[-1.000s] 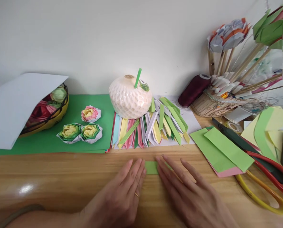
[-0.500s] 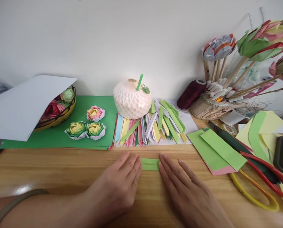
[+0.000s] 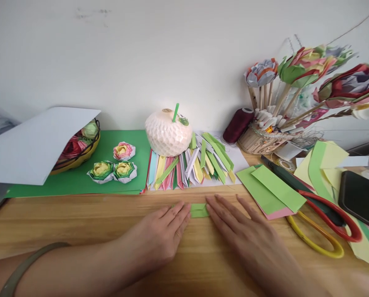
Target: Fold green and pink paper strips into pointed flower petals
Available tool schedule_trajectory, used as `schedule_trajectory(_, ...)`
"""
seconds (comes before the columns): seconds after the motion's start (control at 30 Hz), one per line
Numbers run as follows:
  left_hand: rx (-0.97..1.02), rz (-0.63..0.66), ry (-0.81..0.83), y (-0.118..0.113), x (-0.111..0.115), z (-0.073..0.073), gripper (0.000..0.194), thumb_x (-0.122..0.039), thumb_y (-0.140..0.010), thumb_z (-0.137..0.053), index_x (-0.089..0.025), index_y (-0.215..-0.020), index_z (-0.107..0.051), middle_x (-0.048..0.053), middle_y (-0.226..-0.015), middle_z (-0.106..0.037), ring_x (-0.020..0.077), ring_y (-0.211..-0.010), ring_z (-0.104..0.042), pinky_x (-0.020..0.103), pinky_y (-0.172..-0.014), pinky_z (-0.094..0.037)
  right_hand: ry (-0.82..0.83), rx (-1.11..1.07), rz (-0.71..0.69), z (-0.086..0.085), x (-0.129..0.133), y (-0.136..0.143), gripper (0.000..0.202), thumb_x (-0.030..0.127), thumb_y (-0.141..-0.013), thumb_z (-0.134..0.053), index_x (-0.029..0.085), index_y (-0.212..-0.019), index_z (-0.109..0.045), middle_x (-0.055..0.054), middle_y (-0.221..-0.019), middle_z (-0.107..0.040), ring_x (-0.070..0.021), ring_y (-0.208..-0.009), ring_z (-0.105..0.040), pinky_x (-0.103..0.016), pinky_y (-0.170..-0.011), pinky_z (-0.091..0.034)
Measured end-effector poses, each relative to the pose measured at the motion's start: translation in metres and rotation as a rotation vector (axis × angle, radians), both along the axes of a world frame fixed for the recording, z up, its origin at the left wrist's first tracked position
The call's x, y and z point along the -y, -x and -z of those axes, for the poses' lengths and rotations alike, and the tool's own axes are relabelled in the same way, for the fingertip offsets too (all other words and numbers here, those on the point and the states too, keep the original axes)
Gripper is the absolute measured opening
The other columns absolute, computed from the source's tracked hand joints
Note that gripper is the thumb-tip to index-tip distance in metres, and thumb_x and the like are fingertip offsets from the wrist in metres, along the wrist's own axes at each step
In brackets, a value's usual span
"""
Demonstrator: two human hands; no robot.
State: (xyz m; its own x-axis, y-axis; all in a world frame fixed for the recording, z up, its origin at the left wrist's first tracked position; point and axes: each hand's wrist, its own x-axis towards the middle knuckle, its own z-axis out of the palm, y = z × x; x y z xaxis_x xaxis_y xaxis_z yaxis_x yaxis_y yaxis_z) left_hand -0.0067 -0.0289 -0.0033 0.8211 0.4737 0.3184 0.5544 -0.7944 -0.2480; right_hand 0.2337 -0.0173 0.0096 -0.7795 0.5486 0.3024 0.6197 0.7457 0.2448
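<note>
A green strip (image 3: 199,210) is pressed to the worktop (image 3: 197,264) by the left hand (image 3: 164,231) and the right hand (image 3: 244,231), one end being covered by each. Both hands are laid open, fingers extended, nothing gripped. Beyond, folded papers (image 3: 178,175) are spread before a white ornament (image 3: 168,133); scissors (image 3: 329,202) are placed rightward.

The left forearm (image 3: 94,262) slanted in from the lower left, and the left hand (image 3: 161,235) lay back upward, fingers close together and thumb hidden. The right hand (image 3: 249,231) rested palm down, fingers extended, one outer finger spread apart. A small gap separated the two hands' fingertips.
</note>
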Motion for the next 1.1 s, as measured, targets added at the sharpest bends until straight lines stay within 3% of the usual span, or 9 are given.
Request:
schedule_trajectory(0.17,0.018,0.001,-0.004,0.000,-0.002,-0.002,0.035,-0.010,-0.094,-0.034,-0.004,-0.116,-0.059,0.013,-0.122,-0.063,0.0227,-0.110,-0.061,0.031,-0.086,-0.045,0.007,-0.076,0.008,-0.013,-0.006,-0.003,0.042,0.008,-0.094,-0.025,0.008,-0.117,-0.060,-0.012,-0.117,-0.066,-0.0252,-0.105,-0.061,-0.046,-0.092,-0.045)
schedule_trajectory(0.3,0.087,0.019,-0.036,-0.001,-0.005,-0.001,0.033,-0.009,-0.094,-0.033,-0.004,-0.111,-0.062,0.012,-0.114,-0.067,0.0223,-0.101,-0.064,0.033,-0.086,-0.046,0.141,-0.141,-0.083,-0.022,-0.011,0.008,0.036,0.014,-0.098,-0.028,0.009,-0.112,-0.061,-0.012,-0.101,-0.068,-0.0219,-0.090,-0.062,-0.037,-0.076,-0.052)
schedule_trajectory(0.37,0.122,0.033,-0.043,-0.001,-0.007,-0.001,0.032,-0.008,-0.095,-0.034,-0.005,-0.109,-0.063,0.011,-0.110,-0.069,0.0212,-0.097,-0.064,0.033,-0.086,-0.046,0.230,-0.117,-0.152,-0.021,-0.012,0.013,0.033,0.014,-0.098,-0.031,0.011,-0.107,-0.062,-0.010,-0.093,-0.067,-0.0205,-0.082,-0.060,-0.035,-0.070,-0.052)
schedule_trajectory(0.53,0.204,0.057,-0.045,0.003,-0.016,-0.004,0.029,-0.007,-0.095,-0.036,-0.007,-0.096,-0.065,0.010,-0.092,-0.072,0.0195,-0.084,-0.065,0.032,-0.077,-0.052,0.287,-0.130,-0.145,-0.010,-0.013,0.017,0.029,0.013,-0.097,-0.035,0.007,-0.099,-0.063,-0.009,-0.083,-0.062,-0.0202,-0.076,-0.054,-0.034,-0.067,-0.050)
schedule_trajectory(0.63,0.203,0.058,0.046,0.006,-0.021,-0.007,0.021,-0.009,-0.094,-0.043,-0.007,-0.094,-0.064,0.009,-0.082,-0.069,0.0196,-0.080,-0.062,0.031,-0.070,-0.054,0.333,-0.155,-0.114,-0.009,-0.013,0.017,0.025,0.014,-0.096,-0.038,0.009,-0.096,-0.063,-0.008,-0.082,-0.060,-0.0192,-0.075,-0.052,-0.031,-0.065,-0.048)
schedule_trajectory(0.77,0.158,0.073,0.138,0.010,-0.024,-0.010,0.021,-0.009,-0.094,-0.042,-0.009,-0.099,-0.063,0.008,-0.083,-0.066,0.0180,-0.078,-0.060,0.030,-0.070,-0.054,0.347,-0.186,-0.076,-0.008,-0.011,0.018,0.023,0.014,-0.096,-0.041,0.011,-0.091,-0.063,-0.007,-0.081,-0.058,-0.0191,-0.075,-0.052,-0.030,-0.064,-0.047)
schedule_trajectory(0.9,0.138,0.087,0.092,0.011,-0.022,-0.008,0.026,-0.008,-0.094,-0.038,-0.010,-0.092,-0.063,0.009,-0.086,-0.066,0.0160,-0.073,-0.059,0.026,-0.061,-0.052,0.310,-0.174,-0.091,-0.004,-0.010,0.018,0.026,0.012,-0.096,-0.039,0.011,-0.087,-0.063,-0.007,-0.078,-0.057,-0.0191,-0.072,-0.050,-0.031,-0.061,-0.044)
schedule_trajectory(1.0,0.192,0.052,0.114,0.009,-0.022,-0.005,0.025,-0.008,-0.093,-0.041,-0.013,-0.086,-0.064,0.006,-0.082,-0.065,0.0149,-0.072,-0.059,0.025,-0.063,-0.051,0.312,-0.229,-0.073,0.001,-0.012,0.019,0.022,0.014,-0.095,-0.041,0.013,-0.089,-0.062,-0.005,-0.078,-0.056,-0.0192,-0.073,-0.049,-0.031,-0.062,-0.042)
schedule_trajectory(1.1,0.319,-0.037,0.244,0.006,-0.022,-0.005,0.027,-0.012,-0.093,-0.042,-0.014,-0.079,-0.065,0.005,-0.078,-0.063,0.0150,-0.071,-0.058,0.027,-0.066,-0.050,0.343,-0.293,-0.046,0.005,-0.016,0.020,0.022,0.016,-0.096,-0.041,0.014,-0.087,-0.060,-0.005,-0.079,-0.056,-0.0192,-0.074,-0.049,-0.031,-0.063,-0.042)
